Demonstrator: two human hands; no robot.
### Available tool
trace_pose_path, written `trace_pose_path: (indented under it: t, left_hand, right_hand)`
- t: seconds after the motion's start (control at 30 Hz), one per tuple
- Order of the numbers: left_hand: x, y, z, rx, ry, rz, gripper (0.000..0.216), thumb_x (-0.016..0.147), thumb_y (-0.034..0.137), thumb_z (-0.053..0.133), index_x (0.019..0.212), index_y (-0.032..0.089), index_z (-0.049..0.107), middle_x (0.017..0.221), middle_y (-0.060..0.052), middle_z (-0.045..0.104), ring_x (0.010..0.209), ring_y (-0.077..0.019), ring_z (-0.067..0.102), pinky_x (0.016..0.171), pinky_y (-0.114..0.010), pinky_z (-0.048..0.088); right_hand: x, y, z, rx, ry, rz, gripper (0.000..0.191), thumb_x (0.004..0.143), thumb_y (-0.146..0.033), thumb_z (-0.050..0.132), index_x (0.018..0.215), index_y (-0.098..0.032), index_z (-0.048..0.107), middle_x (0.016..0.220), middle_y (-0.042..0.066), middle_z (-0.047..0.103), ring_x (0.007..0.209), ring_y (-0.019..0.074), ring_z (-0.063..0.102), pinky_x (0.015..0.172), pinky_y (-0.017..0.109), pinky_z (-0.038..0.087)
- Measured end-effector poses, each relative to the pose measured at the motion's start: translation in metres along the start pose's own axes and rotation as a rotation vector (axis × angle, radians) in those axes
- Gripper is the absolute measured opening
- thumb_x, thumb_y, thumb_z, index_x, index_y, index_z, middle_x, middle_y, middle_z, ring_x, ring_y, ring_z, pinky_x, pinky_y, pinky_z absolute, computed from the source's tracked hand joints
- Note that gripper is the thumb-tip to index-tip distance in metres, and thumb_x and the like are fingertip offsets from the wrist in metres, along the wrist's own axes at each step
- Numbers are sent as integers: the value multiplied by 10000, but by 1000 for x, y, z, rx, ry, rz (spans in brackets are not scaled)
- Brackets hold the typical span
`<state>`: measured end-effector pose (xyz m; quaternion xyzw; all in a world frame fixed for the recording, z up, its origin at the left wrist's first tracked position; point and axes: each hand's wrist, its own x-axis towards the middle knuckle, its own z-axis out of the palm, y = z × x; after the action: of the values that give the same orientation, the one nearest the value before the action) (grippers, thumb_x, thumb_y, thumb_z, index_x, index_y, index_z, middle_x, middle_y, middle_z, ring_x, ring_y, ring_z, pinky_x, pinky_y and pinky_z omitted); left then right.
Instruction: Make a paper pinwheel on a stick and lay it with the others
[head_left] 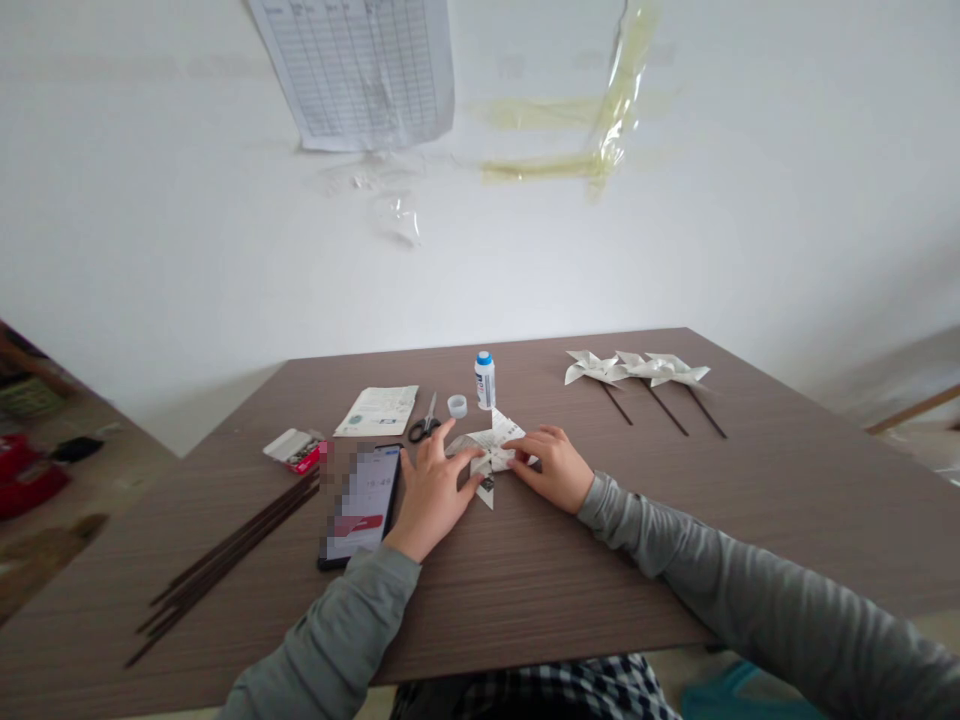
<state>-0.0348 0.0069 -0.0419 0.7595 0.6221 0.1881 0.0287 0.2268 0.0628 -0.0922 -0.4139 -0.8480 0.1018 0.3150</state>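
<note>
A folded paper pinwheel (501,436) with printed marks lies on the brown table between my hands. My left hand (437,490) pinches its left side with thumb and forefinger, the other fingers raised. From the right, my right hand (553,466) grips the pinwheel near its middle with bent fingers. Just behind it stands a white glue bottle (486,385) with a blue top, and a small translucent cap (457,406) sits beside that. Scissors (425,424) with dark handles lie beyond my left hand. What is under my fingertips is hidden.
A phone (364,510) lies left of my left hand. Farther left are several dark sticks (225,550) and an open red-and-white box (295,450) of small items. Folded paper (377,411) lies behind. Three finished pinwheels (660,369) on sticks rest at the back right, near the wall (480,270).
</note>
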Motion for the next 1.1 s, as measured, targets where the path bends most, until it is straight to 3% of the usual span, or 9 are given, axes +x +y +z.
trace_pose_path:
  t: [0.13, 0.23, 0.37, 0.53, 0.73, 0.9, 1.1]
  left_hand:
    - [0, -5, 1, 3, 15, 14, 413, 1147, 145, 868, 1420, 408, 1031, 1984, -140, 662, 1814, -529, 634, 1466, -1011, 441]
    - [0, -8, 2, 6, 24, 13, 480, 1152, 99, 824, 1416, 441, 1033, 1968, -115, 680, 1796, -504, 653, 1465, -996, 456]
    - [0, -9, 1, 7, 33, 0, 598, 1154, 62, 794, 1529, 485, 990, 1951, -109, 693, 1801, -488, 651, 1472, -971, 459]
    - [3, -12, 2, -3, 38, 10, 596, 1186, 98, 712, 1613, 441, 947, 1938, -140, 699, 1773, -474, 673, 1475, -929, 469]
    - [4, -14, 7, -60, 79, 22, 443, 1234, 244, 683, 1581, 349, 938, 1728, -157, 857, 1655, -443, 745, 1484, -848, 485]
    - [-1, -4, 4, -92, 43, 27, 430, 1206, 353, 788, 1620, 321, 898, 1661, -146, 894, 1680, -448, 739, 1542, -833, 418]
    - [-4, 3, 2, -92, 16, 3, 483, 1161, 365, 871, 1644, 353, 880, 1679, -119, 904, 1704, -450, 741, 1559, -859, 379]
  right_hand:
    - [4, 15, -9, -3, 56, 7, 357, 1154, -103, 732, 1358, -282, 964, 1188, 89, 984, 1147, 294, 924, 1316, 553, 653]
    - [8, 28, -17, -13, -33, -10, 456, 1023, -13, 722, 1318, -273, 953, 1412, 113, 987, 1339, 323, 923, 1311, 538, 680]
    - [8, 36, -28, 3, -187, -81, 461, 1023, -34, 736, 1313, -310, 964, 1532, 91, 970, 1456, 332, 907, 1374, 585, 658]
    - [5, 26, -39, -72, -239, -101, 385, 1066, -131, 824, 1352, -329, 989, 1537, 120, 960, 1475, 370, 897, 1412, 668, 619]
    - [1, 14, -41, -122, -212, -138, 291, 1033, -257, 975, 1321, -293, 992, 1525, 154, 936, 1433, 387, 889, 1439, 708, 569]
    - [1, 8, -35, -100, -205, -181, 245, 1059, -258, 973, 1304, -275, 963, 1385, 124, 962, 1317, 349, 905, 1351, 595, 623]
    - [2, -1, -30, -144, -191, -129, 158, 1099, -285, 963, 1257, -296, 957, 1284, 88, 953, 1226, 334, 879, 1208, 492, 638]
